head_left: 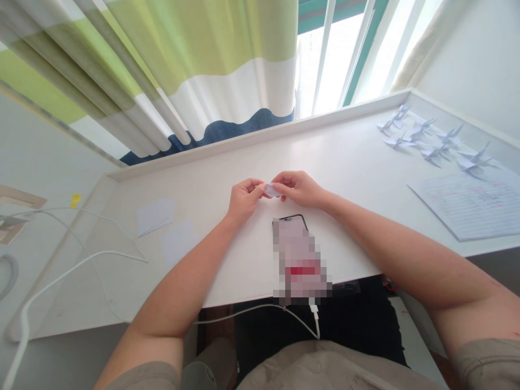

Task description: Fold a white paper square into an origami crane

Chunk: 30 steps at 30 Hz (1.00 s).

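Note:
A small folded piece of white paper (271,189) is held between my two hands over the middle of the white desk. My left hand (247,196) pinches its left side with thumb and fingers. On the opposite side, my right hand (298,187) grips the paper with its fingers curled. The fingers cover much of the paper, so its full folded shape is hidden. Just below the hands lies a phone (300,254), blurred out in part, with a white cable plugged into its near end.
Several folded paper cranes (442,142) stand at the far right of the desk (227,271). Near them lies a written sheet (467,208). Loose white paper squares (155,215) rest at the left. A white cable (85,257) loops across the left side. Curtains (195,65) hang behind.

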Available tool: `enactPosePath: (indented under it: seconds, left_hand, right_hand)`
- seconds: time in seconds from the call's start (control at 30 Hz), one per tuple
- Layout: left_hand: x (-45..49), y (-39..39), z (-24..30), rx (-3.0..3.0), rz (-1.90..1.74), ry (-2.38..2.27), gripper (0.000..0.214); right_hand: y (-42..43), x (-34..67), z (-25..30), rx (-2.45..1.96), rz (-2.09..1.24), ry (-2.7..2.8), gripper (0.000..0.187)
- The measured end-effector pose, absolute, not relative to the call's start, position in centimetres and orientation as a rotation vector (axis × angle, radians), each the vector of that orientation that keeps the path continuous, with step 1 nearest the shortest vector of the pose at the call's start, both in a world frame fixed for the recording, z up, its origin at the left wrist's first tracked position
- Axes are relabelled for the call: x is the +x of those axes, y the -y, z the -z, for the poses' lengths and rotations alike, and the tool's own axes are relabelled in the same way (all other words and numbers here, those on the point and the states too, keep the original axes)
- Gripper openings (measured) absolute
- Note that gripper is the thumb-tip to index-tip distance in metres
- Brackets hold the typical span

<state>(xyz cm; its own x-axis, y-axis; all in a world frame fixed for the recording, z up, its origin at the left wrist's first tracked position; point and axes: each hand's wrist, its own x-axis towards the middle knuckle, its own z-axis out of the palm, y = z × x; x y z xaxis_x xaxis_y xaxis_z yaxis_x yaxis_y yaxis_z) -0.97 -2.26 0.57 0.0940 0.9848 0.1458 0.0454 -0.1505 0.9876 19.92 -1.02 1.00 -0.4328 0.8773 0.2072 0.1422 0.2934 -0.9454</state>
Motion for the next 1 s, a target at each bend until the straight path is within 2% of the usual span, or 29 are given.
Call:
enactPosePath:
  seconds: [0.3,0.67,1.0]
  left_hand:
    - [-0.81,2.29,-0.47,1.435,-1.239,-1.098,0.023]
    - [-0.63,2.74,-0.85,1.423,-1.210,-1.087,0.027]
    - [-0.72,2.54,-0.79,1.494,-1.152,-1.071,0.038]
  right_hand:
    - [0.68,19.78,-0.99,-0.903,-1.386,1.660,0.040]
    - [1.06,19.59,-1.50,-0.939,-1.370,1.612,0.043]
    - [1.10,19.47,-1.44,-0.947,-1.367,1.602,0.038]
